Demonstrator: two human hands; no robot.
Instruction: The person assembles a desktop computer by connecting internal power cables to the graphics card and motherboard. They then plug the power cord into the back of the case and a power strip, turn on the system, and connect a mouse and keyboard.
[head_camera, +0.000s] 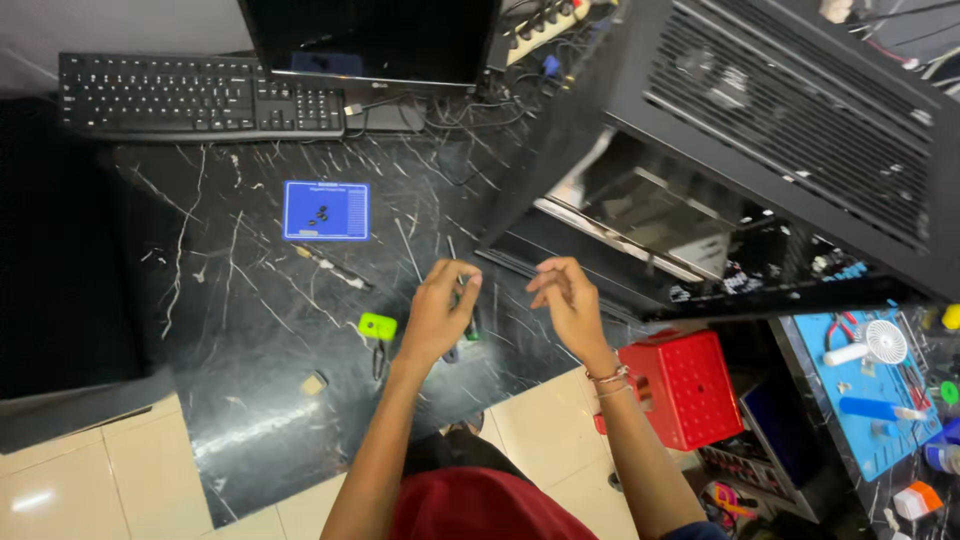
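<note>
Looking down from above, a person's left hand (437, 315) is hovering over a black marble surface (240, 330), its fingers curled closed around a small dark tool (470, 318) with a green tip; the right hand (567, 300) is hanging just beside it, fingers loosely bent and gripping nothing; a lime green tag (377, 326) is lying near the left hand; a blue mat (326, 210) with small dark screws is sitting farther back; an open black computer case (720, 170) is standing to the right, a red crate (685, 385) below it.
</note>
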